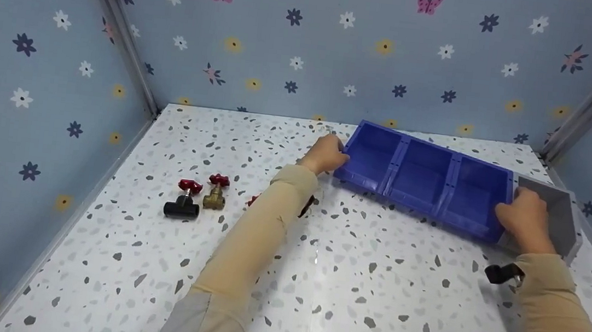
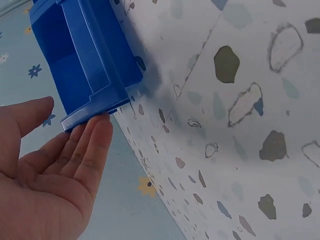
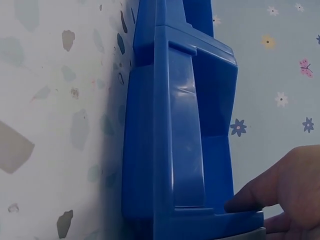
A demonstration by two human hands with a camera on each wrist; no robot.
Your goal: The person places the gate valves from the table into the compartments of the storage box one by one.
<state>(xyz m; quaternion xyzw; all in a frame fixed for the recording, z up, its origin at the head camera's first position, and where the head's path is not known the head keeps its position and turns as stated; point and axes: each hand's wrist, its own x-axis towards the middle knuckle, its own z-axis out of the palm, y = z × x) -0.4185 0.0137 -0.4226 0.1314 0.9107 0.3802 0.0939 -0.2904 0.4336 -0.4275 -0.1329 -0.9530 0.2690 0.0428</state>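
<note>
A row of three joined blue bins (image 1: 422,171) stands skewed at the back right of the table, with a grey bin (image 1: 560,216) against its right end. My left hand (image 1: 326,154) is at the row's left end. In the left wrist view its fingertips (image 2: 102,125) touch the blue end wall from outside, while the thumb (image 2: 37,112) stays apart. My right hand (image 1: 528,219) pinches the wall between the last blue bin and the grey one. Its thumb (image 3: 250,195) lies inside the blue bin; the other fingers are partly hidden on the grey side.
A black tee valve with a red handwheel (image 1: 182,209) and a brass valve with a red handwheel (image 1: 214,200) lie on the left of the speckled table (image 1: 370,295). My left arm partly covers more red-handled pieces. A black fitting (image 1: 502,273) shows beside my right sleeve. Flowered walls surround the table.
</note>
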